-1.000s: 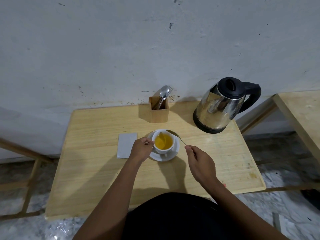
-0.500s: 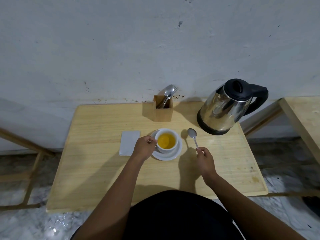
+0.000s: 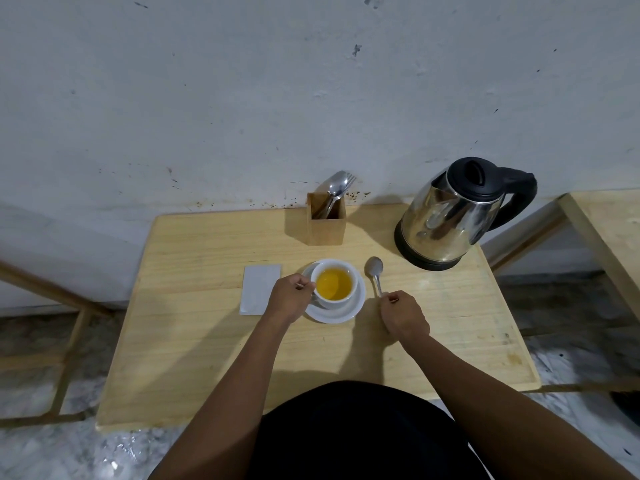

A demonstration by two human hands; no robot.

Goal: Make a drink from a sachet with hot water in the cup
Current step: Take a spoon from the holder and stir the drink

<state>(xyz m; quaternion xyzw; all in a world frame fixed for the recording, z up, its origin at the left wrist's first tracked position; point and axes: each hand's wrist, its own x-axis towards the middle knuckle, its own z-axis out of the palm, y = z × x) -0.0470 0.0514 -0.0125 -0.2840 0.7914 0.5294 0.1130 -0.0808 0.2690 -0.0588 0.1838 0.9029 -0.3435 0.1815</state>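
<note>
- The left hand (image 3: pixel 291 299) has its fingers curled round the left side of the white ceramic cup (image 3: pixel 334 284), where the cup's handle is hidden by the hand.
- The right hand (image 3: pixel 403 317) pinches the tail end of the small metal spoon (image 3: pixel 375 271) between thumb and fingertips. The spoon's bowl points away from the person, just right of the cup (whether it touches the wood cannot be told).
- The cup holds a yellow-orange drink and stands upright on a round white saucer (image 3: pixel 341 315), a little behind the middle of the pale wooden tabletop (image 3: pixel 207 341).
- A flat pale grey rectangular sachet (image 3: pixel 260 289) lies just left of the saucer, its near corner behind the left wrist.
- Behind the cup, near the wall, stands a square wooden cutlery holder (image 3: pixel 326 218) with a spoon and a fork (image 3: pixel 337 185) sticking up out of it.
- To the right rear sits a shiny steel electric kettle (image 3: pixel 450 216), with a black lid and base and its black handle turned to the right.
- A marked whitish wall (image 3: pixel 242 98) rises behind, and a second wooden table (image 3: pixel 609 230) shows at the right edge.
</note>
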